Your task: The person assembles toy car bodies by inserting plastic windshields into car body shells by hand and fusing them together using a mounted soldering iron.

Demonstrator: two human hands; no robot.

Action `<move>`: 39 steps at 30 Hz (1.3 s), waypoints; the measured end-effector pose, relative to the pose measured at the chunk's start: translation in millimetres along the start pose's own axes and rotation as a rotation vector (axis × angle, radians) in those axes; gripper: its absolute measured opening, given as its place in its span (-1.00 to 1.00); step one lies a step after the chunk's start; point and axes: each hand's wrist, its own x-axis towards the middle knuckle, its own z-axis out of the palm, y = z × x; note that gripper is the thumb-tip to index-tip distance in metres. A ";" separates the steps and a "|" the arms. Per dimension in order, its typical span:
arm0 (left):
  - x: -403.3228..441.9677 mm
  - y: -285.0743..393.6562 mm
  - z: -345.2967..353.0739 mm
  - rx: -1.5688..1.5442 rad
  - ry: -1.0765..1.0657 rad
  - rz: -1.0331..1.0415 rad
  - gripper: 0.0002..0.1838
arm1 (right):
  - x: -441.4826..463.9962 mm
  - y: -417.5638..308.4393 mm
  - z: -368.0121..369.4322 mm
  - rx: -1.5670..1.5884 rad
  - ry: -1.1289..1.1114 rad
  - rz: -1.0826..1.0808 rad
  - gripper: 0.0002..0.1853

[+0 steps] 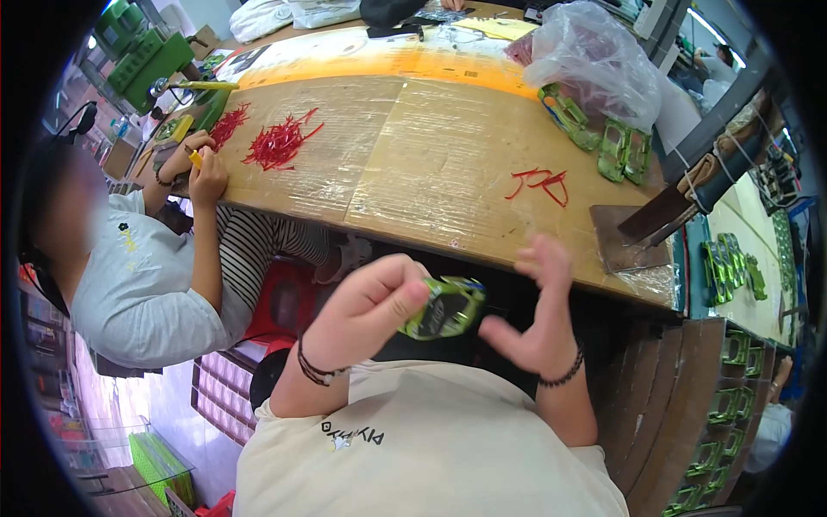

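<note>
Workshop bench, brown top, is covered in clear film and set across the view, with a cream shirt seen at the near edge. Green part, dark lettered centre, is held in front of the shirt, off the near edge of the bench. It is pinched at its left side between thumb and curled fingers of the left hand. Right hand is held wide, thumb and fingers spread, just beside the part; whether the part is touched by the thumb can't be told. Dark bracelets are worn on both wrists. Rack at lower right is loaded with more green frames. Red stool is partly hidden under the bench, left.

On the bench: a few red strips are scattered right of centre, near a brown metal base plate. Bigger red pile is heaped on the left. By it, a yellow-handled tool is gripped by a seated co-worker in a grey top. Green frames are also stacked at far right, next to a clear plastic bag. Farther back, an orange-and-white sheet is laid across; green machine is mounted at far left.
</note>
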 end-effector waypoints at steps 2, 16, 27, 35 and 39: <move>2.0 -13.3 5.1 -0.080 -0.149 -0.013 -0.84 | 2.1 -22.0 -5.3 0.095 -0.286 -0.037 0.01; 26.2 -96.0 49.6 -0.351 -0.090 -0.103 -0.65 | -46.2 -23.0 8.0 0.083 -0.278 0.288 -0.07; 4.8 -124.3 36.2 -0.414 -0.184 -0.725 -0.59 | -0.8 76.3 -190.2 -0.492 0.817 0.389 -0.85; 2.4 -131.5 43.7 -0.567 -0.318 -0.893 -0.55 | 74.2 113.7 -219.3 -1.150 0.188 0.879 -0.77; 5.9 -134.2 43.7 -0.538 -0.386 -0.860 -0.55 | 68.8 137.9 -218.5 -1.209 0.169 0.857 -0.72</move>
